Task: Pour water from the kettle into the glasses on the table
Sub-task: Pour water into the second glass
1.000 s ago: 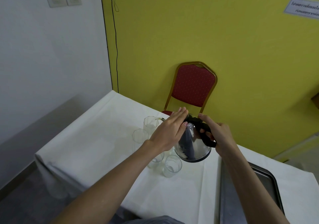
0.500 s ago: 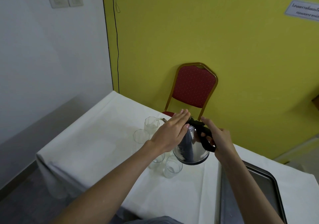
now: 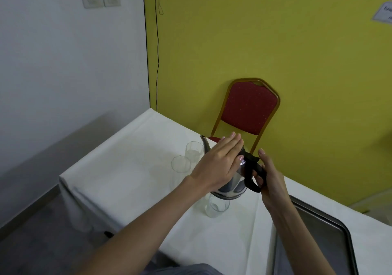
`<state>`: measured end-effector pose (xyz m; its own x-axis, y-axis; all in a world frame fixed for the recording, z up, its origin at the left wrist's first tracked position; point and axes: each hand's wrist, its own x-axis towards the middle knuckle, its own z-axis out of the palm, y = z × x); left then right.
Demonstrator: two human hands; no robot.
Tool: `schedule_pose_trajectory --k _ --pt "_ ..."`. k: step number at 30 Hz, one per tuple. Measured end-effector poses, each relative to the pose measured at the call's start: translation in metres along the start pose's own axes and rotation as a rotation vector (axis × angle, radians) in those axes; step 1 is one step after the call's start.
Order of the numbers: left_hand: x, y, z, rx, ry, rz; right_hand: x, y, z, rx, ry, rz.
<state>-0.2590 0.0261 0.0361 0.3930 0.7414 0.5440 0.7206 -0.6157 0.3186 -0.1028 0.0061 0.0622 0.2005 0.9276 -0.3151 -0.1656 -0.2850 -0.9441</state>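
A shiny steel kettle with a black handle hangs above the white-clothed table, its spout up to the left near a far glass. My right hand grips the black handle. My left hand lies flat on the kettle's lid, fingers straight. A second glass stands left of the kettle, and a third glass stands just below the kettle's base. My left arm hides the table in front of the kettle.
A red padded chair with a gold frame stands behind the table against the yellow wall. A metal tray lies on the table at the right. The table's left edge drops to a grey floor.
The kettle has tipped back from its lean toward the glasses and now hangs more upright, spout raised. Both hands stayed on it. The camera view shifted slightly.
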Motion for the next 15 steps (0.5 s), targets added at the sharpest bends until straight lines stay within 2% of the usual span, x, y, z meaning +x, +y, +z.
schedule_pose_trajectory --k 8,15 --pt "-0.039 0.004 -0.001 -0.193 -0.032 -0.313 0.004 0.000 0.009 -0.284 -0.047 0.031" --pt "-0.051 0.011 0.000 -0.281 -0.030 -0.425 0.003 -0.005 0.012 -0.439 -0.040 -0.003"
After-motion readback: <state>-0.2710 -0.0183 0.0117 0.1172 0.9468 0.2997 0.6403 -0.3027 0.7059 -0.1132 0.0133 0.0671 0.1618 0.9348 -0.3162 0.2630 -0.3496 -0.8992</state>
